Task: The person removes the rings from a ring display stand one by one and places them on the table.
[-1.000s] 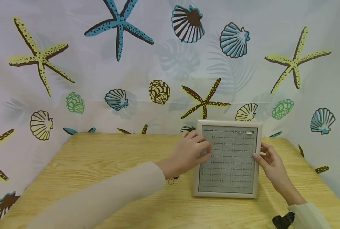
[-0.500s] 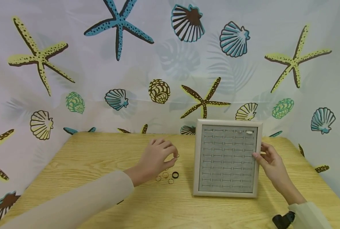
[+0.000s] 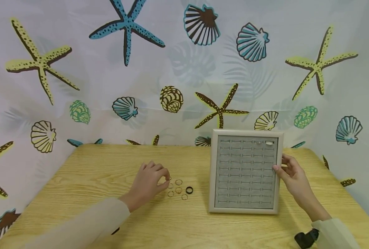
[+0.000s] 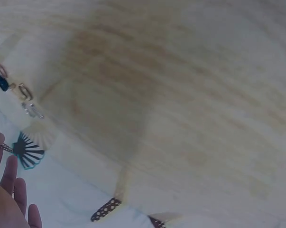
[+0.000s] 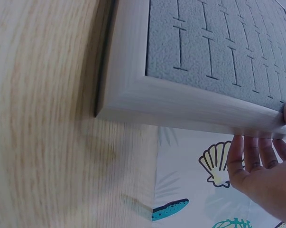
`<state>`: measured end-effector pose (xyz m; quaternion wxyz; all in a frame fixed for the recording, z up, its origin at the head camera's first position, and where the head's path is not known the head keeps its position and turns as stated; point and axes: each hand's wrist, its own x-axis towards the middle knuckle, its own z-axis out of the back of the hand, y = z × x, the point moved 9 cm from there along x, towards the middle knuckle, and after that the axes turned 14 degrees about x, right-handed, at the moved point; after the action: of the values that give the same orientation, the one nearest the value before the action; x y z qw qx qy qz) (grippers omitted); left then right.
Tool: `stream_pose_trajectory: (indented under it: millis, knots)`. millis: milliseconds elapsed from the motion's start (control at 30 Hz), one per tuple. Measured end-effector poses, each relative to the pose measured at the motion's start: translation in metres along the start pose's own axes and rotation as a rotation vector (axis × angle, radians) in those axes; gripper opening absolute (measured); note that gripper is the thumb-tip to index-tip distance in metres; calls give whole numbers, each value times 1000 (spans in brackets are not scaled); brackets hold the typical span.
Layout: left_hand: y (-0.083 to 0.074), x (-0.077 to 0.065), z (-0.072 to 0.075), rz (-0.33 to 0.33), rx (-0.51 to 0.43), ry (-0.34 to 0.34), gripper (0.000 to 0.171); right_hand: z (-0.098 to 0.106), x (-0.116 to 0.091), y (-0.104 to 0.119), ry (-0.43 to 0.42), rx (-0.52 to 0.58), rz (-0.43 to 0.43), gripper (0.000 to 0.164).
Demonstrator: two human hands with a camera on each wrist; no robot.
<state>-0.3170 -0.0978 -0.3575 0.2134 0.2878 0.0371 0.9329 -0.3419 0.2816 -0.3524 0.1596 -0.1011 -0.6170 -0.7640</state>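
My left hand [image 3: 148,181] is low over the table at the left edge of a small group of rings. Its thumb and index fingertips meet at a thin ring [image 3: 170,178]. Beside it lie several thin gold-toned rings [image 3: 178,190] and a black ring [image 3: 189,190]. The left wrist view has my left hand [image 4: 10,192] in its lower left corner. My right hand [image 3: 294,176] grips the right edge of a framed grey ring display board [image 3: 246,173], thumb in front and fingers behind. Two rings [image 3: 269,143] sit in the board's top row, at the right.
The board leans upright on the wooden table [image 3: 116,173], its frame's bottom edge on the wood. A patterned curtain [image 3: 147,83] with starfish and shells hangs behind the table. A black device [image 3: 306,238] is at my right sleeve.
My left hand has moved left, away from the board and down to the rings, its thumb and index fingertips still together. My right hand keeps its hold on the board.
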Motion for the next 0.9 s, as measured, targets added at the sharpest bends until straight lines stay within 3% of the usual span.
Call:
stream_pose_trajectory:
  millis: [267, 900]
  knots:
    - [9, -16, -20, 57, -38, 49, 15, 0, 0, 1, -3, 6, 6, 49]
    - [19, -26, -44, 157, -133, 187, 10, 1, 0, 0, -1, 19, 6, 49]
